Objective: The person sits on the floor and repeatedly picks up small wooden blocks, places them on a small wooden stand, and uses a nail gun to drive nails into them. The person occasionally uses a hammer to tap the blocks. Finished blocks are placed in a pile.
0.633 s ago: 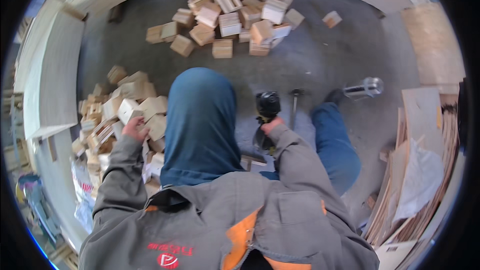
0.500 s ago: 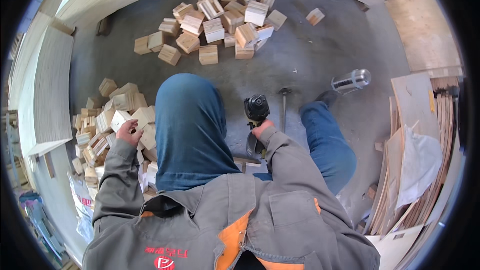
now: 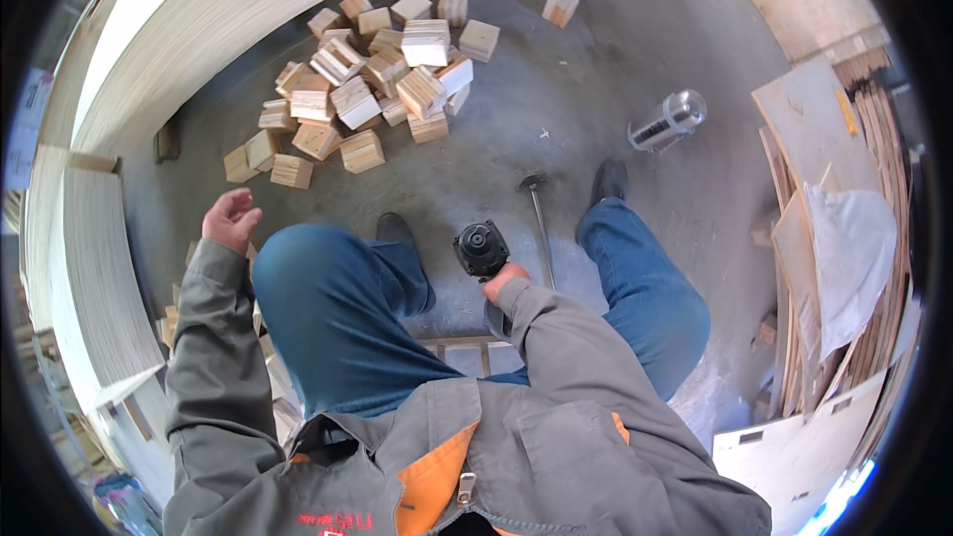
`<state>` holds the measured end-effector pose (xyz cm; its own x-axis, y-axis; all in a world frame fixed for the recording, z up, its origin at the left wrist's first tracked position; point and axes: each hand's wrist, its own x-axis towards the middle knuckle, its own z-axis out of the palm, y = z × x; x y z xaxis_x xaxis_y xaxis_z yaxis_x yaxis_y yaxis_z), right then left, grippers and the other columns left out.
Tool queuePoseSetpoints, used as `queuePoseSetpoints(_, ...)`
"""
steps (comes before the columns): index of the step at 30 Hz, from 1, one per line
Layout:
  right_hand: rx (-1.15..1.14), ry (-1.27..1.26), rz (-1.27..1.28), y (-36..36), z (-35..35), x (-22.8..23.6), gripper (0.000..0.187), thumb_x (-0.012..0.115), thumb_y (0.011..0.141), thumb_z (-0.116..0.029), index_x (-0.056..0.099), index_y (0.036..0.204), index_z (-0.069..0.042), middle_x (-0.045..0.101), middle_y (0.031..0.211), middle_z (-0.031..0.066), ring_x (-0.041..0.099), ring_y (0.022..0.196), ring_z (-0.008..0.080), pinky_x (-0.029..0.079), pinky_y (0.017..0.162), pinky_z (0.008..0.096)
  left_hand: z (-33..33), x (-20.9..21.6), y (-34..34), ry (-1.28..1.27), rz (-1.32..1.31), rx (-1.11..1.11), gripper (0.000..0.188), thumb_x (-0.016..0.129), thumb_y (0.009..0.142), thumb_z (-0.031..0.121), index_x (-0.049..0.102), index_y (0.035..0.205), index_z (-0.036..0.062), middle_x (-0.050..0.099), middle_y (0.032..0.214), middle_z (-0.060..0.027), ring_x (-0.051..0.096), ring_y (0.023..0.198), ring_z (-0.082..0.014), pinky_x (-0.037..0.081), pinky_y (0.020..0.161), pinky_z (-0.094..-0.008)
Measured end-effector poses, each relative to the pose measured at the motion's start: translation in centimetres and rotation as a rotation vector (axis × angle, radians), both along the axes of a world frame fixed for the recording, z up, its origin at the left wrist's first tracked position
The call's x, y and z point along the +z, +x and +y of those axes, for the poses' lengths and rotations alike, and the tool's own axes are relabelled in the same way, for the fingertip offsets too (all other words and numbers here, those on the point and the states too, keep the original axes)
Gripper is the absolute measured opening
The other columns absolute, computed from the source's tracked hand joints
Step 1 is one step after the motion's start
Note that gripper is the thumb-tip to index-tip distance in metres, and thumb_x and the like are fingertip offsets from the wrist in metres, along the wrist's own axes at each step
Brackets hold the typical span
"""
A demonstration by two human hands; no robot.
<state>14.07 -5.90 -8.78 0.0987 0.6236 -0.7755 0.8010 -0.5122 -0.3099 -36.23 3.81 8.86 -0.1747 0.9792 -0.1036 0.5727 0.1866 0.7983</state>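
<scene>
My right hand [image 3: 508,282] grips a nail gun [image 3: 481,248], whose round black top faces up between my knees. Its lower end is mostly hidden by my hand and sleeve. Beyond my left knee, my left hand [image 3: 232,220] is raised with fingers loosely curled and apart, holding nothing. Ahead of it lies a heap of wooden blocks [image 3: 357,101], some solid-looking and some visibly layered. Another pile of blocks [image 3: 169,323] sits beside my left forearm, largely hidden by the arm and knee.
A hammer [image 3: 541,226] lies on the floor right of the nail gun. Farther right is a steel flask [image 3: 667,122]. One block [image 3: 561,8] lies apart from the heap. Stacked sheets [image 3: 99,268] line the left; thin boards with a white cloth [image 3: 852,258] lean at the right.
My left hand has moved forward, away from the left block pile toward the far heap. My left knee has swung left, uncovering my left shoe. The nail gun stays in my right hand.
</scene>
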Motion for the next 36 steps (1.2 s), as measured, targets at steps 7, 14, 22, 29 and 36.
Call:
queuePoseSetpoints(7,-0.147,-0.024,0.051,0.2,0.6,-0.6,0.036,0.075,0.071,-0.020,0.075,0.104,-0.006,0.073,0.108,0.0219,0.069,0.107,0.0383,0.056,0.093,0.0407,16.1,0.5,12.9,-0.062,0.452,-0.401,0.070,0.085,0.075,0.025,0.058,0.136,0.0022,0.068,0.122,-0.0182,0.065,0.117,-0.0286,0.052,0.100,-0.0391)
queuePoseSetpoints(14,-0.278,-0.092,0.099,1.9,2.1,1.0,0.036,0.072,0.073,-0.017,0.074,0.106,-0.005,0.073,0.108,0.0231,0.068,0.107,0.0398,0.056,0.093,0.0417,22.9,-6.0,24.9,-0.169,0.714,-0.582,0.106,0.089,0.067,0.028,0.033,0.156,0.0148,0.046,0.149,-0.0210,0.047,0.137,-0.0379,0.041,0.114,-0.0442)
queuePoseSetpoints(22,-0.245,-0.113,0.124,0.6,1.6,1.0,0.045,0.072,0.077,-0.018,0.066,0.119,-0.002,0.071,0.113,0.0246,0.066,0.111,0.0413,0.055,0.095,0.0424,25.2,-13.4,29.1,-0.178,0.672,-0.416,0.104,0.087,0.072,0.031,0.029,0.158,0.0157,0.038,0.155,-0.0211,0.040,0.142,-0.0415,0.039,0.116,-0.0447)
queuePoseSetpoints(29,-0.182,-0.162,0.077,0.0,2.2,1.7,0.049,0.073,0.078,-0.019,0.061,0.122,0.001,0.071,0.113,0.0255,0.067,0.111,0.0412,0.055,0.096,0.0434,26.3,-17.0,28.6,-0.104,0.726,-0.323,0.091,0.085,0.071,0.034,0.042,0.148,0.0112,0.046,0.144,-0.0219,0.048,0.133,-0.0428,0.043,0.111,-0.0453)
queuePoseSetpoints(36,-0.150,-0.253,0.108,0.3,3.1,2.5,0.048,0.069,0.083,-0.018,0.062,0.128,-0.002,0.068,0.125,0.0223,0.064,0.120,0.0368,0.052,0.103,0.0413,21.7,-14.7,29.8,0.069,0.614,-0.480,0.067,0.082,0.070,0.036,0.061,0.125,0.0044,0.053,0.129,-0.0223,0.053,0.123,-0.0405,0.048,0.103,-0.0465)
